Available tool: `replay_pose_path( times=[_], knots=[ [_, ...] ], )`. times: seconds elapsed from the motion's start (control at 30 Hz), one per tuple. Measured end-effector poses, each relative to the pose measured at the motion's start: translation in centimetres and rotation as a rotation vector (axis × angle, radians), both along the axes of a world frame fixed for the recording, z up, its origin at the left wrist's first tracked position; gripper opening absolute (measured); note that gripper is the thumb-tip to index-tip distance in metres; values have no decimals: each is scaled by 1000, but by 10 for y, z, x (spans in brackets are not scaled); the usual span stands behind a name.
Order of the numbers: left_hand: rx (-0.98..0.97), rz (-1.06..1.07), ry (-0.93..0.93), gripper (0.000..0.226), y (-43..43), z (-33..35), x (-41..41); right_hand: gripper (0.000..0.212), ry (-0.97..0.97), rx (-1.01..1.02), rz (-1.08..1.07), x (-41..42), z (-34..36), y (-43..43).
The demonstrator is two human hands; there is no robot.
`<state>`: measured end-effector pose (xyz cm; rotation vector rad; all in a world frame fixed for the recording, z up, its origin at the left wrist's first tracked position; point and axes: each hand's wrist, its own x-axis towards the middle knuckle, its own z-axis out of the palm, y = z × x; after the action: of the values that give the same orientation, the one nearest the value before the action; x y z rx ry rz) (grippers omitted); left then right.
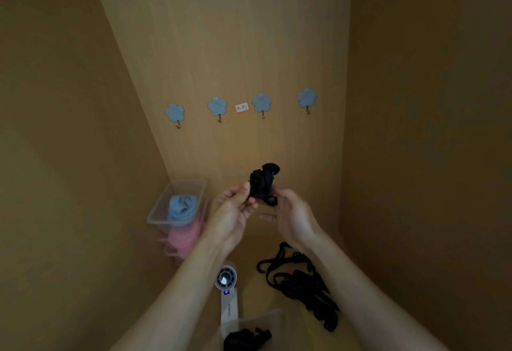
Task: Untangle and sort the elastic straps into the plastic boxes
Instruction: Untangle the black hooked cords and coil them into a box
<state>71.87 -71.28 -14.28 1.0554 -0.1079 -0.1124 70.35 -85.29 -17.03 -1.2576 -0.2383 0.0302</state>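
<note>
Black bundle [263,184] up beyond the fan [227,281], pinched by left hand [232,212] and right hand [291,217]. Blue straps [181,206] and pink straps [181,237] sit boxed left of the fan (sorted, I'd say); black tangle [302,284] right of it waits untouched.

A back panel of light wood grain [221,32] is flanked by plain tan side walls [429,101]. Four blue flower-shaped hooks [217,106] are fixed across it in a row, each with a small metal hook beneath. A white label with a red border [242,107] is stuck between the second and third. A white handheld fan [228,303] is laid flat below, its small display lit blue.
</note>
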Motion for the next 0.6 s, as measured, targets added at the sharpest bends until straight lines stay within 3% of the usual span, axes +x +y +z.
replay_pose_path(
  times=[0.17,0.3,0.47,0.6],
  knots=[
    [215,135,-93,6,13,-33,-10,64,84,-155,4,-6,-11,3],
    [374,214,-104,16,20,-62,-24,51,190,-244,-71,-7,-33,12],
    [364,110,8,14,46,-83,-36,43,249,-227,25,-18,-53,13],
    [295,19,70,9,62,-92,-49,47,275,-165,182,-26,-71,10]
  ],
)
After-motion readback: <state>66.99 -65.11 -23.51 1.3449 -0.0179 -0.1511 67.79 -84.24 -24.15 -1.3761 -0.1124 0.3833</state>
